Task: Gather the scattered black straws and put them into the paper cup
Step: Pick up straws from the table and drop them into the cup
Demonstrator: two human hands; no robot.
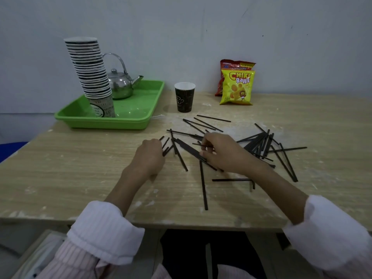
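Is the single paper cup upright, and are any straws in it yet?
Upright: the paper cup stands rim up. No straws stick out; its inside is hidden.

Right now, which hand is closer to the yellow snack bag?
Right. The right hand lies below the yellow snack bag, slightly left; the left hand is farther left.

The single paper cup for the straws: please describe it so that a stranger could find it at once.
On the wooden table, look just right of the green tray. There stands the single paper cup, upright and alone, left of the snack bags. Unlike the tall stack of cups on the tray, it is dark with a white rim.
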